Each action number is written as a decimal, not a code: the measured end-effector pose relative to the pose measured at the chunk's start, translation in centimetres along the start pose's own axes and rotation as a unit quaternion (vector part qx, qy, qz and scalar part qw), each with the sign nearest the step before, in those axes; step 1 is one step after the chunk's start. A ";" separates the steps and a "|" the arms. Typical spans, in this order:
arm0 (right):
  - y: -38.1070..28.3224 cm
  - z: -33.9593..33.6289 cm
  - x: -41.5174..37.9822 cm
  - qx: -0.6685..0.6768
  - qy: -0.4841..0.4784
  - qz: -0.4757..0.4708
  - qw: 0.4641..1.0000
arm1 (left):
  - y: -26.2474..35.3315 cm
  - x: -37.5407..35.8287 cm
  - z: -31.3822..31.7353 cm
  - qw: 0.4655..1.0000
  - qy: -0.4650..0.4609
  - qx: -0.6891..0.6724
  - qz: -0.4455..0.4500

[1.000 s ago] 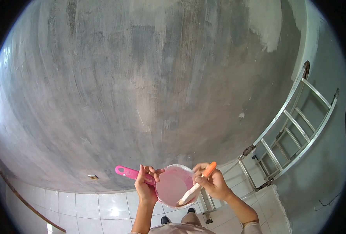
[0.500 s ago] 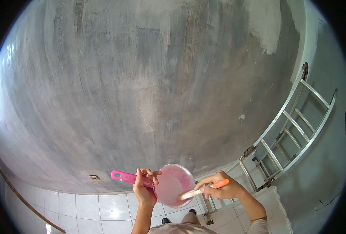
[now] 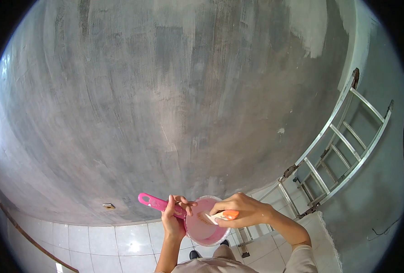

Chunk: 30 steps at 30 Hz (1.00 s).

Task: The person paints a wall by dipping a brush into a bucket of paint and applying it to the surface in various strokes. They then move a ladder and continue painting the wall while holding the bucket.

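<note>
My left hand [image 3: 174,220] is closed round the base of the pink handle of a round dipper [image 3: 215,238], its fingers against the rim. Pale, milky pink liquid fills part of the dipper. In my right hand [image 3: 245,210] is a paintbrush [image 3: 229,214] with an orange-tipped handle and a white lower part. The brush points down into the dipper, its bristles at the liquid near the middle. Ahead rises a large grey wall [image 3: 165,118] with streaky, uneven brush marks.
An aluminium folding ladder [image 3: 343,141] stands at the right by the side wall. White tiles [image 3: 102,239] cover the floor. A small wall socket [image 3: 108,206] sits low on the wall. A long brown strip [image 3: 27,232] runs along the lower left.
My right hand has moved left over the dipper, shifting the brush from the dipper's right side to the middle. The dipper has moved slightly right and its handle tilts more.
</note>
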State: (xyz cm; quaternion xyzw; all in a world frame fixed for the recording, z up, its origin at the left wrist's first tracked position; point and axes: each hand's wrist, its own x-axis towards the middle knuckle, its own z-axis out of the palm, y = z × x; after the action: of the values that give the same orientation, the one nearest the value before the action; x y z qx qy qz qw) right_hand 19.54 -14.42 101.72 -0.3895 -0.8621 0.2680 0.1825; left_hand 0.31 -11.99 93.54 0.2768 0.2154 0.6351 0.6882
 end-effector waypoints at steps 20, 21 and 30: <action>1.1 2.4 -3.5 0.189 0.136 0.006 0.973 | -0.2 0.4 -1.5 0.999 0.031 -0.041 -0.005; 1.7 3.5 -4.1 0.260 0.162 0.032 0.951 | -0.3 0.5 -1.6 0.998 0.048 -0.043 0.001; 6.4 14.8 -5.5 0.437 0.452 0.060 0.775 | -2.4 2.8 -4.3 0.983 0.148 -0.097 0.057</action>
State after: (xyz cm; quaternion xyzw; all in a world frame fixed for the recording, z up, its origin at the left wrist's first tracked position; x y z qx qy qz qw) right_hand 18.93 -19.85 85.60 -0.3955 -0.4453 0.4192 0.6853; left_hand -0.36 -8.87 88.89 0.1232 0.2362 0.7252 0.6349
